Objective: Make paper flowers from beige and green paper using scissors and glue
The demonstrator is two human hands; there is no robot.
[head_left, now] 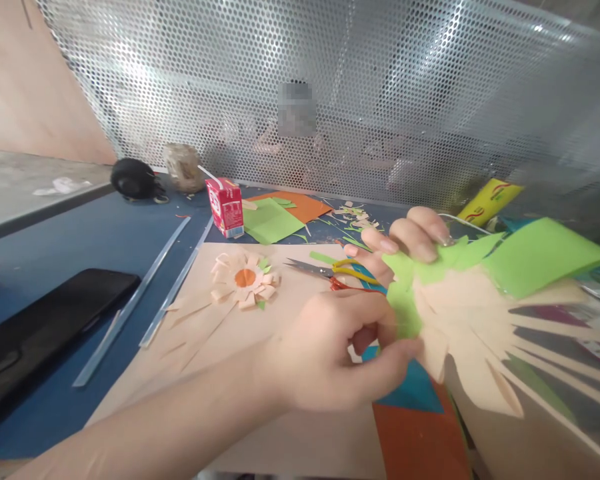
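Observation:
My left hand (pixel 337 353) reaches in from the lower left, thumb and forefinger pinched at the near edge of a paper flower (pixel 465 313). The flower has cream petals, long thin cream strips trailing right, and green paper (pixel 545 253) around its upper and left edges. My right hand (pixel 413 237) grips it from behind along the top; its fingertips curl over the green edge, and the rest is hidden. Just behind my left hand lie scissors (pixel 353 270) with yellow and orange handles, blades apart. Another cream paper flower (pixel 223 290) with an orange centre rests on a cream sheet (pixel 280 440).
A red drink carton (pixel 225 208) stands before green paper (pixel 273 222), orange paper (pixel 313 207) and scattered paper scraps (pixel 355 217). A black phone (pixel 55 333) and clear strips (pixel 135 303) lie left. A yellow tube (pixel 490 201) leans by the perforated metal panel (pixel 220 80).

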